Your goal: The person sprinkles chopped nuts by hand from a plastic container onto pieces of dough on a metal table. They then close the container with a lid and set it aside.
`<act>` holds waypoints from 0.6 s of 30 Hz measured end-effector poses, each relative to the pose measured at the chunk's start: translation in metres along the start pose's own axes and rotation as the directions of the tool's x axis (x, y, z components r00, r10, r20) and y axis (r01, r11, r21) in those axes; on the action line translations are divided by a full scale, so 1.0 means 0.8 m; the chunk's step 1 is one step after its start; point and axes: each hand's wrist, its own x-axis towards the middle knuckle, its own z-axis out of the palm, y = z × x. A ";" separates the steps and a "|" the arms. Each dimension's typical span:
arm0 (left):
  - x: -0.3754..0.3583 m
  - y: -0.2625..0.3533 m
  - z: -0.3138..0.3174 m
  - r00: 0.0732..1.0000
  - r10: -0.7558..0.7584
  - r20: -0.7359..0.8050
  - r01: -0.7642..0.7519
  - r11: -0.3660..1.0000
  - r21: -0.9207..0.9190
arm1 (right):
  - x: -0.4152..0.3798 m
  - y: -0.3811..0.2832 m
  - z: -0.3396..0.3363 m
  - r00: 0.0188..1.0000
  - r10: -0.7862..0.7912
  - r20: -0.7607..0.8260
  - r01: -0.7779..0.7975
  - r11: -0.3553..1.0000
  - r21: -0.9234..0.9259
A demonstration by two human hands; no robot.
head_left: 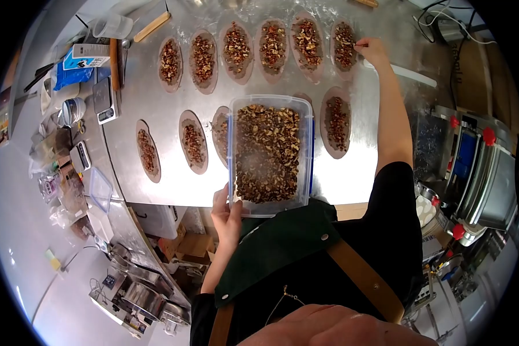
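My left hand [227, 216] grips the near left corner of a clear plastic container [304, 150], its fingers wrapped round the wall. Chopped walnuts [267, 153] lie spread inside it. My right hand [375, 51] reaches to the far right, its fingertips pinched together at the right edge of a flat oval dough piece [344, 49] topped with chopped nuts and reddish bits. Whatever the pinch holds is too small to make out. Beside it lies another topped dough oval [308, 46]. Nearer me is a dough oval [335, 122] with topping along its middle. The container partly covers other ovals in that row.
The ovals lie in two rows on a shiny metal table [352, 179]. A wooden-handled tool [152, 26] rests at the far left. Along the left side are a kitchen scale [104, 101], a clear cup [113, 26] and packets. White cables [452, 23] run at the far right.
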 end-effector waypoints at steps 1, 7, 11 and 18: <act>0.000 0.001 0.000 1.000 -0.005 0.002 0.005 1.000 0.002 | -0.003 -0.006 -0.001 1.000 0.007 -0.011 -0.007 1.000 0.010; -0.003 -0.004 0.000 1.000 0.003 0.011 -0.003 1.000 -0.022 | 0.003 -0.010 0.006 0.996 0.068 -0.051 -0.066 0.997 0.045; -0.005 -0.005 -0.001 1.000 -0.003 0.006 0.003 1.000 -0.010 | 0.010 0.005 0.015 0.998 0.001 -0.063 0.003 0.998 0.060; -0.006 -0.004 -0.002 1.000 0.013 0.015 -0.013 1.000 0.013 | -0.023 -0.013 0.002 0.936 0.331 0.120 -0.280 0.493 0.824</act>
